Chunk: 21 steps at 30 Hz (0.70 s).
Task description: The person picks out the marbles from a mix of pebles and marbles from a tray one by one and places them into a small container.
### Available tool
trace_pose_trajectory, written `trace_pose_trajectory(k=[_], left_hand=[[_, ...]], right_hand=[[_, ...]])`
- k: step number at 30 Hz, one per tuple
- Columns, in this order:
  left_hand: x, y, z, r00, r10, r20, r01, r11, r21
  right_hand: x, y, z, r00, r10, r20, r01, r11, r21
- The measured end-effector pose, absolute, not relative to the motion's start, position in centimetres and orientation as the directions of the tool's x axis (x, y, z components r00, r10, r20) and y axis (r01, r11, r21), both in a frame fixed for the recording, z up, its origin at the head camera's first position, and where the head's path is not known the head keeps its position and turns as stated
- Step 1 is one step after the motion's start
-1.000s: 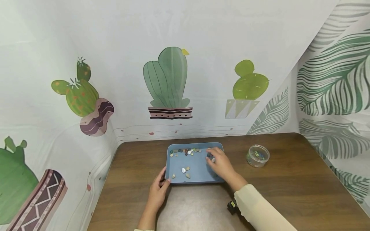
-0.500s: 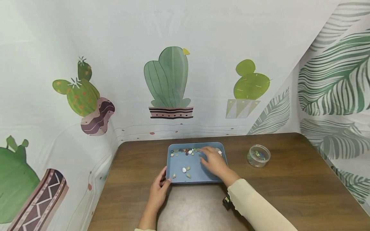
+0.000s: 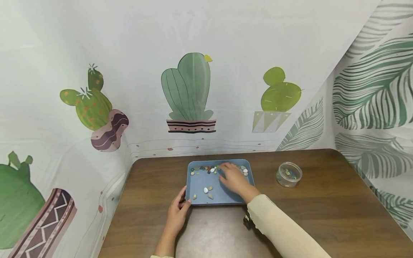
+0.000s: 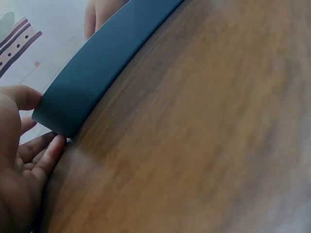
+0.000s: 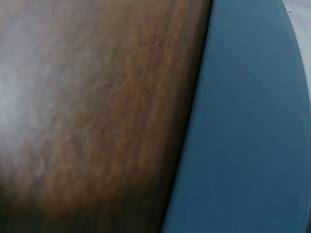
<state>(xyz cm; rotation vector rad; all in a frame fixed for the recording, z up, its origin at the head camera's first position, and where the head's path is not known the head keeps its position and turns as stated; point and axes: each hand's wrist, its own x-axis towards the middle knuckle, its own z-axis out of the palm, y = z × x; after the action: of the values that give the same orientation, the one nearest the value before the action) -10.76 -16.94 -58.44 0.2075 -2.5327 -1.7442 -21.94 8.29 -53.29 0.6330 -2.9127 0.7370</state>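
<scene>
A blue rectangular tray (image 3: 196, 182) lies on the table with small coloured stones in it. My left hand (image 3: 176, 215) holds its front left corner, thumb at the rim; in the left wrist view, the fingers (image 4: 51, 155) meet the tray's side (image 4: 92, 73). My right hand (image 3: 237, 181) is over the tray, fingertips by the row of stones (image 3: 208, 169) along the back, thumb apart from the fingers. A white stone (image 3: 205, 190) lies nearer the front among several tan ones. More pale stones (image 3: 245, 172) sit at the back right. The right wrist view shows only the tray's side (image 5: 243, 121) and wood.
A round clear tub (image 3: 288, 174) with colourful pieces inside stands on the wooden table (image 3: 322, 200), right of the tray. A cloth printed with cacti (image 3: 190, 89) hangs behind the table. A small black device (image 3: 247, 220) sits under the right sleeve.
My right hand has moved left along the back of the tray, uncovering the stones at the back right. The left hand stays at the tray's corner.
</scene>
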Motion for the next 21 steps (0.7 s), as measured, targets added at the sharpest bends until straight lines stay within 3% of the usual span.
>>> trace_pose_trajectory(k=[21], left_hand=[[-10.7,-17.0,-58.3,-0.99,-0.14,-0.033,-0.08,0.347,0.934]], right_hand=[[-23.5,7.1,-54.3,-0.903,-0.418,0.103,-0.429,0.856,-0.287]])
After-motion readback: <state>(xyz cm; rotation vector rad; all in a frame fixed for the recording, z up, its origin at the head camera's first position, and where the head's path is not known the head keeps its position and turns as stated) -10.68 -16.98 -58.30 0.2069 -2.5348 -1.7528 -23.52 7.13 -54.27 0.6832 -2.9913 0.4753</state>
